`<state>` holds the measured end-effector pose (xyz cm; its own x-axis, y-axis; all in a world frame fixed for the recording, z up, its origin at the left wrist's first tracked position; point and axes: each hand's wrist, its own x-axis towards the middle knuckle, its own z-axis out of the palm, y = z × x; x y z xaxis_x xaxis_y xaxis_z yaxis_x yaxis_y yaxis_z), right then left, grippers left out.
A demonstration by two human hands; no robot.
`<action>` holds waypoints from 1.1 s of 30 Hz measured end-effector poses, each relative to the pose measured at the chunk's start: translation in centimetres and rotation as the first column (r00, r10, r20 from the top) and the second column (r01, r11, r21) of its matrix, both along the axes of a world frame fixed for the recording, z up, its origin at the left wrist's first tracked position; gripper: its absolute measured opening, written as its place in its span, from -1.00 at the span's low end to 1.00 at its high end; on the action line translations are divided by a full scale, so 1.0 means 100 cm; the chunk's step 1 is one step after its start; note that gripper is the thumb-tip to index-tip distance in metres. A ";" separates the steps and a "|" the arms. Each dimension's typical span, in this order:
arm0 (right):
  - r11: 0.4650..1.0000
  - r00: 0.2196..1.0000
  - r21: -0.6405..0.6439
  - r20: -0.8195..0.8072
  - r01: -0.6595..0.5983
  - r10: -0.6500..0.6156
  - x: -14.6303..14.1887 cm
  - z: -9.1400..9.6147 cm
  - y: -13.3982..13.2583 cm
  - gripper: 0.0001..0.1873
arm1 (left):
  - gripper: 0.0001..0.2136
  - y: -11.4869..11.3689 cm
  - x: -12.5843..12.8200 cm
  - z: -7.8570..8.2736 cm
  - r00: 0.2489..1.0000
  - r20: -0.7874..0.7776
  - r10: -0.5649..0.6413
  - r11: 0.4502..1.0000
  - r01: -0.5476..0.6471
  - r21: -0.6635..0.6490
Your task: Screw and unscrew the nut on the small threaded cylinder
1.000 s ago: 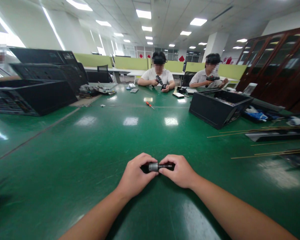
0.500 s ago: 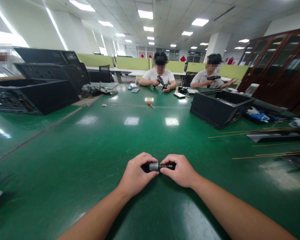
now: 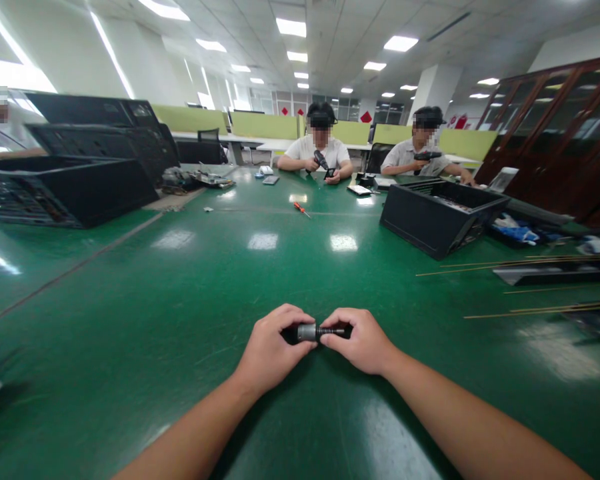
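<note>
My left hand (image 3: 273, 350) is closed around a small silver metal cylinder (image 3: 307, 332), thumb below and fingers above. From the cylinder's right side runs a thin dark ridged shaft (image 3: 334, 331). It looks like a small motor with a screw shaft, but I cannot be sure. My right hand (image 3: 363, 340) pinches the shaft close to the cylinder between thumb and fingers. The piece lies level between both hands, just above the green tabletop (image 3: 290, 287). Fingers cover part of each end.
Far across, an orange screwdriver (image 3: 301, 209) lies on the table. A black computer case (image 3: 430, 217) stands at right, with thin rods (image 3: 505, 310) nearer. More black cases (image 3: 105, 187) are at left. Two people (image 3: 320, 150) sit opposite, one holding a power drill (image 3: 321, 160).
My hands and the metal piece have hardly moved. The person at the far right has lowered a hand from the air to behind the black case.
</note>
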<state>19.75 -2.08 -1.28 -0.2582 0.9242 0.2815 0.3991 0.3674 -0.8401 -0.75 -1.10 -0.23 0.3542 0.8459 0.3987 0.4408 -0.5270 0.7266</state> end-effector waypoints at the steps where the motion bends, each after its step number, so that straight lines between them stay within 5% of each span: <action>1: 1.000 1.000 -0.003 0.000 0.001 -0.001 0.000 0.000 0.000 -0.91 | -0.72 0.000 0.000 0.000 1.000 0.001 0.001 1.000 -0.001 -0.001; 33: 0.999 0.998 -0.023 -0.052 0.043 -0.044 0.000 0.002 -0.004 -0.93 | -0.81 -0.001 0.000 0.002 0.999 0.022 0.044 0.994 -0.046 0.102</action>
<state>19.71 -2.44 -1.11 -0.2029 0.9404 0.2727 0.3697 0.3315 -0.8680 -0.72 -1.22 -0.01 0.3082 0.8150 0.4908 0.4520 -0.5794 0.6783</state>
